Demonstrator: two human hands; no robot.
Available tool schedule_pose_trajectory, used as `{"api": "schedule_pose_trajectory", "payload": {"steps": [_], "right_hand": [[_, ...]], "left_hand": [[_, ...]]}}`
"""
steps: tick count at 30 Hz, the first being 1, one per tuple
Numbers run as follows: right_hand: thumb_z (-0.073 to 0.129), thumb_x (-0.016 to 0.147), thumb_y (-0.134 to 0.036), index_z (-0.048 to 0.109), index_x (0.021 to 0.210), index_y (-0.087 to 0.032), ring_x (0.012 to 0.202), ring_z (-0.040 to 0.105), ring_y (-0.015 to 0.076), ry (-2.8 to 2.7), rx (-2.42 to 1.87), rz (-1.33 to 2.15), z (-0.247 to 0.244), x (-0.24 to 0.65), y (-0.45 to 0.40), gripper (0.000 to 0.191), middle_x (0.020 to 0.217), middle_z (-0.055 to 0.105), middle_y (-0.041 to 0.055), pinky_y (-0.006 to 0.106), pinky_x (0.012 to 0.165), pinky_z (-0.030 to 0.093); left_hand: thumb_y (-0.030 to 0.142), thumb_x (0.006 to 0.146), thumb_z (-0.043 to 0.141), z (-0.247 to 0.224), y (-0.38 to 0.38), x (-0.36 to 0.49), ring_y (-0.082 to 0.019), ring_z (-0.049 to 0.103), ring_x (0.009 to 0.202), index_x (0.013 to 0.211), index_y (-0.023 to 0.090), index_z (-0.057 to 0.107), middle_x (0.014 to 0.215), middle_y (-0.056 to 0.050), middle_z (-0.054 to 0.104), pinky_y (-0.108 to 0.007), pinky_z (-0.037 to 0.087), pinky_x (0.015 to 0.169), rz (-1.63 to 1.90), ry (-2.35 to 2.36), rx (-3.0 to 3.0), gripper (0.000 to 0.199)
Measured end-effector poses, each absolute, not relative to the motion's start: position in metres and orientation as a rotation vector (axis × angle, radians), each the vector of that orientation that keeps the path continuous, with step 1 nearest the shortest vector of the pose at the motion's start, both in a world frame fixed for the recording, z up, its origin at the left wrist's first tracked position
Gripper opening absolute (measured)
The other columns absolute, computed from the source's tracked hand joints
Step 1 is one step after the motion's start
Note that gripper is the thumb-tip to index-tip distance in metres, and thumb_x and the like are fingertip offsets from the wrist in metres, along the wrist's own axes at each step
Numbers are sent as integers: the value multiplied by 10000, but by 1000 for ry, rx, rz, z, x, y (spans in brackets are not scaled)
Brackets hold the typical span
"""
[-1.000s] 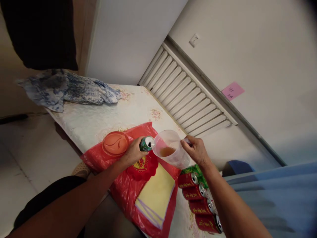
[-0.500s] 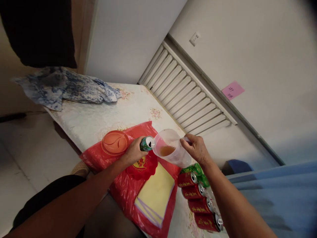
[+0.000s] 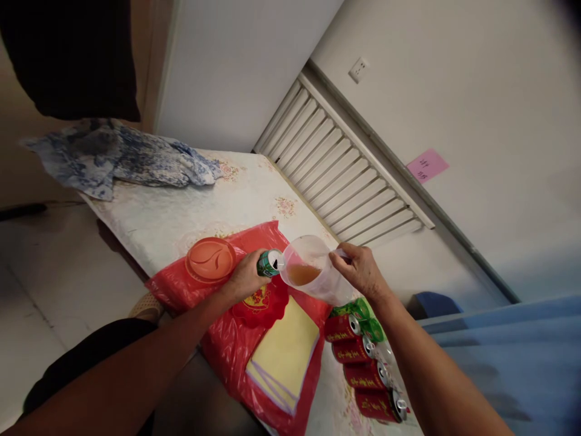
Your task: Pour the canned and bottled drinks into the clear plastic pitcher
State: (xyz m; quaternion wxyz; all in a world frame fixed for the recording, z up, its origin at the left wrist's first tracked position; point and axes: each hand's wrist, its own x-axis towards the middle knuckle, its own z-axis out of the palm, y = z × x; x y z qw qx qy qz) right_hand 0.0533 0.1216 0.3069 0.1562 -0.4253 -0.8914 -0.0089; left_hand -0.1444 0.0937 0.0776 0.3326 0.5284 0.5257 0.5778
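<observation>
My left hand (image 3: 245,276) is wrapped round a small green drink can (image 3: 264,265), its opened top facing right. My right hand (image 3: 359,270) grips the handle of a translucent plastic jug (image 3: 334,287). The jug is tipped to the left, with its lip right at the can's top. Amber liquid (image 3: 303,275) lies inside near that lip. I cannot tell whether any is flowing into the can. Below my left hand, a red scalloped dish with a yellow print (image 3: 258,309) is partly covered.
A red plastic sheet (image 3: 227,357) carries an orange lid (image 3: 210,260) and a yellow cloth (image 3: 284,351). Several red cans (image 3: 374,375) and green cans (image 3: 356,309) lie beside my right forearm. A patterned cloth (image 3: 158,160) lies at the far end of the table, a radiator (image 3: 345,163) along the wall.
The jug tilts slightly more, and the liquid in it has spread closer to the lip. My left hand and the green can have barely moved.
</observation>
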Motion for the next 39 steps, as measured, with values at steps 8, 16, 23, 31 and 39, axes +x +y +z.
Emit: {"api": "schedule_pose_trajectory", "payload": {"steps": [8, 16, 23, 31, 39], "right_hand": [[521, 819, -382, 456, 558, -218, 483, 327, 93, -2583, -1223, -47, 310, 50, 121, 316, 500, 335, -59, 247, 494, 270], [509, 810, -385, 461, 567, -211, 485, 348, 92, -2610, -1240, -52, 314, 46, 119, 303, 501, 344, -55, 233, 496, 286], [497, 804, -379, 459, 567, -210, 478, 352, 89, -2619, -1254, -87, 315, 44, 119, 294, 496, 339, -55, 233, 496, 283], [498, 803, -390, 452, 568, -212, 480, 366, 93, -2629, -1258, -91, 316, 43, 119, 298, 493, 351, -51, 236, 500, 288], [504, 808, -417, 455, 565, -214, 481, 350, 97, -2636, -1266, -88, 316, 43, 120, 320, 493, 361, -47, 241, 498, 285]], "left_hand": [[115, 598, 718, 73, 96, -143, -265, 628, 1104, 1205, 215, 584, 1187, -67, 678, -413, 496, 986, 1521, 1362, 1371, 630], [111, 603, 720, 72, 97, -143, -252, 629, 1095, 1205, 209, 578, 1182, -56, 677, -401, 501, 983, 1495, 1394, 1402, 626], [92, 601, 721, 73, 96, -142, -269, 629, 1107, 1207, 176, 577, 1191, -90, 676, -402, 500, 981, 1506, 1395, 1412, 628], [89, 606, 717, 73, 96, -143, -258, 631, 1097, 1205, 181, 576, 1189, -83, 679, -397, 501, 979, 1499, 1394, 1423, 622], [88, 601, 725, 73, 96, -143, -258, 634, 1104, 1210, 182, 579, 1194, -82, 680, -396, 500, 987, 1483, 1404, 1422, 633]]}}
